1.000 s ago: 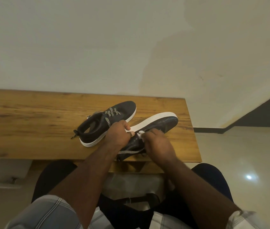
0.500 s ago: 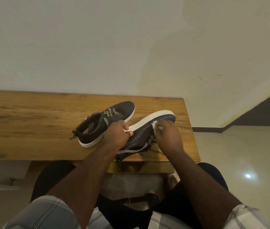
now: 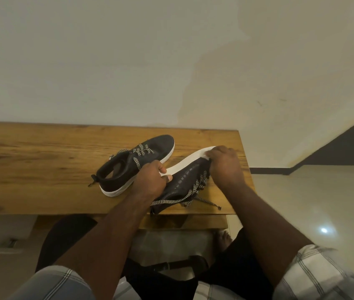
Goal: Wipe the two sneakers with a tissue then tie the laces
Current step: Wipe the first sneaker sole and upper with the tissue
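Near sneaker (image 3: 184,182): tipped on its side at the front right of the wooden surface (image 3: 42,161), white sole edge turned up and leftward, dark upper facing the person. Judged: tilted this way so sole rim and side panel are both open to wiping.

Left hand (image 3: 150,180): grip closed around the heel half of the near sneaker, thumb lying along the white sole. Judged: it serves as the clamp, keeping the shoe from sliding or rolling flat under pressure from the other hand.

Right hand (image 3: 226,167): fingers curled down over the toe end, pressing where sole meets upper. Tissue (image 3: 207,156): only a possible pale sliver under the fingers, hard to separate from the sole; I cannot tell for certain that this grip has it.

Laces of near sneaker (image 3: 195,191): loose, striped ends trailing across the surface toward its front edge. Untied; judged left so until wiping is done.

Far sneaker (image 3: 137,163): upright on its sole, just behind and left of the near one, close to the left hand, laces slack over the tongue. Judged: parked within reach, awaiting its turn or set aside; which one cannot be told.

Step in hand: wiping the toe of the near sneaker; tying not yet begun on either shoe.
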